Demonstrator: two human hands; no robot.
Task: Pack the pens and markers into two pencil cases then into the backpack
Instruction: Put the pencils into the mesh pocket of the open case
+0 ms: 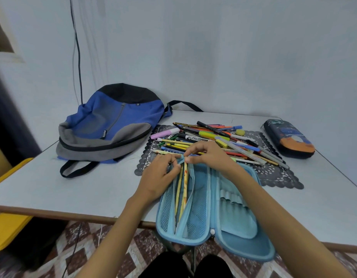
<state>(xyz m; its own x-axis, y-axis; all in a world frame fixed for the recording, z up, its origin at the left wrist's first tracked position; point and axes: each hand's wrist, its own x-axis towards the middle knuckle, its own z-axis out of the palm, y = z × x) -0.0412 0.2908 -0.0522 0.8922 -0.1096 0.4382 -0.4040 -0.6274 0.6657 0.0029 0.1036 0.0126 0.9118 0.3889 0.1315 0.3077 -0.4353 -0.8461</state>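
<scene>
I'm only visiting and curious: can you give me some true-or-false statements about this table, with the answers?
1. The light blue zip pencil case lies open. True.
2. The dark blue and orange pencil case lies open too. False: it is closed, off to the right.
3. Most pens and markers lie heaped on the dark lace mat. True.
4. The blue, grey and black fabric backpack stands on the floor. False: it lies on the white table.
5. The left hand and right hand meet at the open case's far end. True.
</scene>
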